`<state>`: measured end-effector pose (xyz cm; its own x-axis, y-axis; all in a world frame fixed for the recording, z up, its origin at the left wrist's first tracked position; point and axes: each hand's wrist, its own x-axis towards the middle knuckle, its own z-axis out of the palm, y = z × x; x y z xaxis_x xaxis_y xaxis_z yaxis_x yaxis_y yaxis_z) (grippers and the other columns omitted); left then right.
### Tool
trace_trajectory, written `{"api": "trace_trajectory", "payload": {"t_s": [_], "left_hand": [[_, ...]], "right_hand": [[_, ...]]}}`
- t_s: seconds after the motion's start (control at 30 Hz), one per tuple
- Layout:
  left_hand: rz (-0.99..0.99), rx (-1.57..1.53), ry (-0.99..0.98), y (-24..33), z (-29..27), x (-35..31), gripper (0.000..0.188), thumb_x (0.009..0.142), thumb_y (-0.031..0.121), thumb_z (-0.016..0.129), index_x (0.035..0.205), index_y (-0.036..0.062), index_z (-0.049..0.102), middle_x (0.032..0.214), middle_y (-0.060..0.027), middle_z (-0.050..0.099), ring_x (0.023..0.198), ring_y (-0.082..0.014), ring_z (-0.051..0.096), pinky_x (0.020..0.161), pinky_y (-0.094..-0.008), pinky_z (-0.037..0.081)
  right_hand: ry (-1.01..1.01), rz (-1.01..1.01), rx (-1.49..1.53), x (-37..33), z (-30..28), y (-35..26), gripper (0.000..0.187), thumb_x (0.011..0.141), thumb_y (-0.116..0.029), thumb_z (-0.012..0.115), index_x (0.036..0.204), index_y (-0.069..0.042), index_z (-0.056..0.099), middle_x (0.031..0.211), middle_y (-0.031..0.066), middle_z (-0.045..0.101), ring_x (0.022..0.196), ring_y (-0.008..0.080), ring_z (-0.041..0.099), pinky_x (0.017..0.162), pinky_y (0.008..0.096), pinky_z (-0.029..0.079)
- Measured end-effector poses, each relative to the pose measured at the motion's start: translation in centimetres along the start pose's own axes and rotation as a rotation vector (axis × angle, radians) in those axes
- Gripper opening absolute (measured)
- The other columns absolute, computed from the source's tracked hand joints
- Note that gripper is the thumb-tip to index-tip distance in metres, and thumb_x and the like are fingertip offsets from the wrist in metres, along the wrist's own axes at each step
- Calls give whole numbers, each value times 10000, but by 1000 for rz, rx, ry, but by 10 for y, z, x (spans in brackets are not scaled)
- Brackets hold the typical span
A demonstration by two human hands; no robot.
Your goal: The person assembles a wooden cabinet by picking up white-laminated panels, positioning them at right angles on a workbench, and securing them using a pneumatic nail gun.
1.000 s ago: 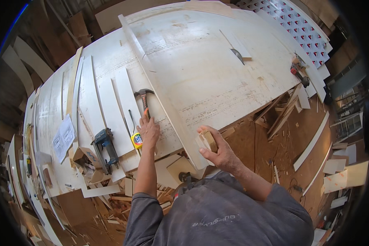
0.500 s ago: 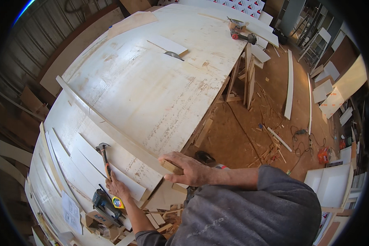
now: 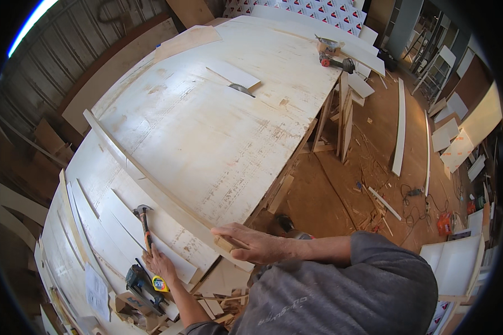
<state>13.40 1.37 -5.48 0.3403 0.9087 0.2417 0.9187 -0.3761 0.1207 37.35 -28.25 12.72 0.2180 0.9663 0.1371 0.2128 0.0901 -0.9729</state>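
My left hand (image 3: pixel 160 264) is closed round the lower end of a claw hammer's handle. The hammer (image 3: pixel 144 215) lies over white strips on the worktable, its head pointing away from me. My right hand (image 3: pixel 256 244) grips a piece of bare wood (image 3: pixel 229 243) between thumb and fingers, at the near end of a long pale board (image 3: pixel 145 176). Whether the piece and the board are joined I cannot tell. The board runs across the table to the far left. Beside my left hand are a yellow tape measure (image 3: pixel 160 283) and a dark nail gun (image 3: pixel 141 283).
A large white worktable (image 3: pixel 229 145) fills the middle, bearing a circular saw blade (image 3: pixel 242 90) and, at its far right corner, a red and black power tool (image 3: pixel 335 62). Printed papers (image 3: pixel 97 291) and offcuts lie near left. Wood strips (image 3: pixel 399 128) and cables litter the floor right.
The whole view has shifted slightly, so most things sit lower. The board's near end now shows a broader face below my right hand, past the table edge. Both grips look the same.
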Motion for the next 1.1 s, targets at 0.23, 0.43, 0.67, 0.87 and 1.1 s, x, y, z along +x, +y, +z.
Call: {"api": "trace_trajectory", "payload": {"t_s": [0.23, 0.43, 0.67, 0.87, 1.1], "left_hand": [[-50, -394, 185, 66, -67, -62, 501, 935, 81, 533, 1421, 55, 416, 1412, -205, 433, 1329, -371, 377, 1098, -479, 294], [-326, -290, 282, 80, -62, -179, 411, 1009, 153, 434, 1384, -14, 437, 1357, -214, 476, 1284, -362, 426, 1068, -474, 339], [-399, 434, 366, 199, -24, -338, 719, 836, 463, 693, 1317, -9, 446, 1072, -214, 627, 948, -242, 629, 839, -366, 538], [-1013, -187, -283, 388, 9, -317, 628, 874, 395, 640, 1322, -8, 465, 1093, -199, 630, 978, -253, 625, 853, -371, 523], [-1447, -542, -695, 486, -1, -328, 529, 919, 316, 578, 1328, -7, 487, 1118, -181, 632, 1013, -266, 621, 869, -375, 506]], "right_hand": [[46, 98, -100, 30, -116, 60, 599, 983, -437, 481, 1412, -28, 396, 1306, 194, 482, 1185, 285, 517, 1038, 406, 403], [466, 194, -435, 115, -375, 229, 399, 896, -275, 597, 1177, 8, 593, 1052, 194, 636, 969, 295, 629, 863, 374, 496], [411, 388, -802, 282, -588, 337, 524, 859, -382, 599, 1290, -87, 551, 1256, 206, 525, 1126, 359, 546, 951, 456, 461], [200, 534, -945, 393, -605, 341, 678, 844, -527, 602, 1397, -164, 453, 1440, 132, 373, 1317, 387, 364, 999, 581, 409], [137, 682, -1110, 434, -588, 341, 808, 779, -525, 665, 1466, -242, 349, 1520, 63, 272, 1419, 344, 223, 1040, 609, 365]]}}
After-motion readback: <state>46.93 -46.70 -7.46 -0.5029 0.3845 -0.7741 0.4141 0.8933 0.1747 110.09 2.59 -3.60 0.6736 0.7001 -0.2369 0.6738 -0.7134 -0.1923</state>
